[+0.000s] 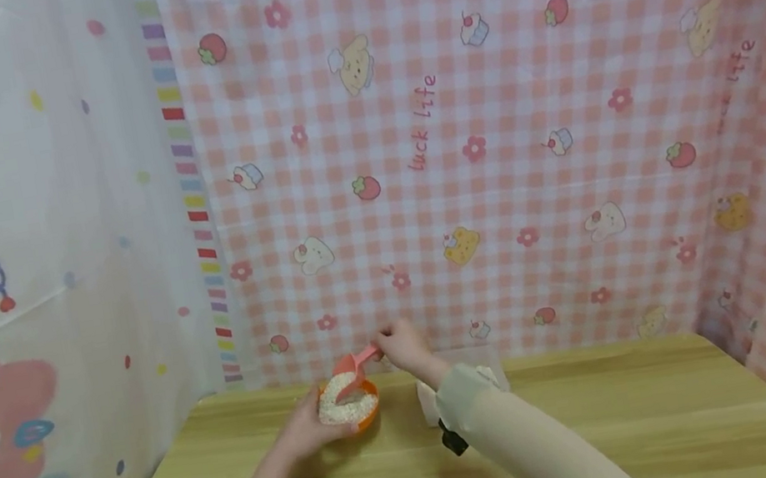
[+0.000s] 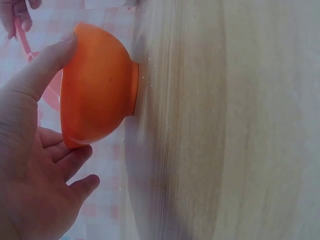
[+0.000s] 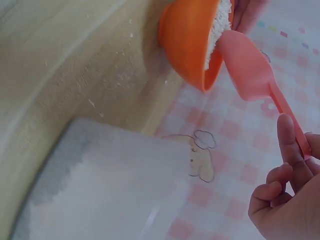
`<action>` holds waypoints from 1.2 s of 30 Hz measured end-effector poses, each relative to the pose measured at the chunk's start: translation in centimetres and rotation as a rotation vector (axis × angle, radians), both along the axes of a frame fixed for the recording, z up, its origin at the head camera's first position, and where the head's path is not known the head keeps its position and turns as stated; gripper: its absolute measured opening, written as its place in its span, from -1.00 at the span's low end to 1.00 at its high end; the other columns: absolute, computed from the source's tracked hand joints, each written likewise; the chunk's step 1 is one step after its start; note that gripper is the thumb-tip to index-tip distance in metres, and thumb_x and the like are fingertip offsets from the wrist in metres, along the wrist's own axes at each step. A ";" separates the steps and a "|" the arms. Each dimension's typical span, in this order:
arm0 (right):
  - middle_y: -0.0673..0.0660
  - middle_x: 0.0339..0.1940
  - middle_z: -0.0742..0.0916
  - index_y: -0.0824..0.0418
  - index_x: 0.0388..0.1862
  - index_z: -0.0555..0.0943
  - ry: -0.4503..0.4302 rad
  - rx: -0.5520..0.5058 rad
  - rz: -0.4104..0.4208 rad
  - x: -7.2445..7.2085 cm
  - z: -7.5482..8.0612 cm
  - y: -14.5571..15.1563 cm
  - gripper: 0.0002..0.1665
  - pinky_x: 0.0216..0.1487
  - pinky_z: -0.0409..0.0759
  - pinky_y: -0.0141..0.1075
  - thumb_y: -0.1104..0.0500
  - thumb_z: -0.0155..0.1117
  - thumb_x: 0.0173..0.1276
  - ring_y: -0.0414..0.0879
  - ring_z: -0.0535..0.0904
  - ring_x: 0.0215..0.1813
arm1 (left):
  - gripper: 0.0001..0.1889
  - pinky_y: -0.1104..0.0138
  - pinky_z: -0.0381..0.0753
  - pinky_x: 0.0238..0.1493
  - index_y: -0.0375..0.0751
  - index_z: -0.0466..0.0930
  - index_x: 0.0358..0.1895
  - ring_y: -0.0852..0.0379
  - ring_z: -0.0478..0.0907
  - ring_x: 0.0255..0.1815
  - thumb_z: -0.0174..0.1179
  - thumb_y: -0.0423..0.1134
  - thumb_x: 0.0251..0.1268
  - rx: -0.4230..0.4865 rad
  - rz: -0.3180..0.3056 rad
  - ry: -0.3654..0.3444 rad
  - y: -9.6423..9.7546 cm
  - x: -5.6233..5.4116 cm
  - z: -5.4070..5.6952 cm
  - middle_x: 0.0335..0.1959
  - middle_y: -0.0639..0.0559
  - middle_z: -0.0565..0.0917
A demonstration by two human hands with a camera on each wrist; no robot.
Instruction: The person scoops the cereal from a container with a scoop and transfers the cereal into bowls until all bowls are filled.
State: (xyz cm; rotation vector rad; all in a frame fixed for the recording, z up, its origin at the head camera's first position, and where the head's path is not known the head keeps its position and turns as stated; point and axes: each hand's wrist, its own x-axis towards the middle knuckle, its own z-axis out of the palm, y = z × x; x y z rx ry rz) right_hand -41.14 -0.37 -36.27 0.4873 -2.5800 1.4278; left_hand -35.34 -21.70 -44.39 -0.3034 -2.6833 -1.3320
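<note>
An orange bowl [image 1: 369, 420] of white, rice-like grains [image 1: 343, 411] stands on the table. My left hand [image 1: 306, 428] holds it from the left side; in the left wrist view the thumb lies along the bowl's [image 2: 100, 85] rim and the fingers are at the opposite side. Above the bowl, my right hand [image 1: 403, 345] pinches the handle of a pink scoop [image 1: 347, 365]. In the right wrist view the scoop [image 3: 247, 67] tilts down into the bowl, its tip at the grains and its back turned to the camera.
Right of the bowl stands a translucent white container [image 3: 110, 185], partly hidden by my right forearm in the head view. A few loose grains [image 3: 92, 103] dot the wooden table [image 1: 608, 404]. Checked pink cloth [image 1: 537, 205] hangs behind the table, with a patterned cloth at left.
</note>
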 end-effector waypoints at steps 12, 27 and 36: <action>0.04 -0.57 0.72 0.31 -0.27 0.74 0.084 0.086 -0.018 0.3 1.9 2.2 -0.72 -0.60 0.39 -0.42 0.24 0.09 0.43 -0.18 0.52 -0.60 | 0.19 -0.18 0.12 0.36 -0.62 -0.07 0.44 -0.41 0.11 0.40 0.52 0.00 -0.08 -0.070 0.027 -0.030 0.4 0.4 1.1 0.41 -0.52 0.14; 0.06 -0.57 0.74 0.36 -0.16 0.73 0.069 0.079 -0.032 -0.1 2.8 5.3 -0.70 -0.64 0.28 -0.44 0.17 0.16 0.42 -0.23 0.38 -0.67 | 0.20 -0.18 0.13 0.35 -0.64 -0.07 0.43 -0.41 0.10 0.41 0.52 0.01 -0.08 -0.085 0.005 -0.042 0.0 -0.3 0.6 0.41 -0.53 0.13; 0.05 -0.58 0.73 0.31 -0.29 0.74 -0.008 -0.021 -0.091 -1.0 3.2 9.3 -0.70 -0.61 0.17 -0.40 0.16 0.13 0.41 -0.21 0.22 -0.66 | 0.16 -0.15 0.11 0.38 -0.53 -0.11 0.48 -0.36 0.13 0.41 0.51 -0.08 -0.03 0.083 -0.020 -0.092 -0.8 -0.5 0.8 0.42 -0.48 0.16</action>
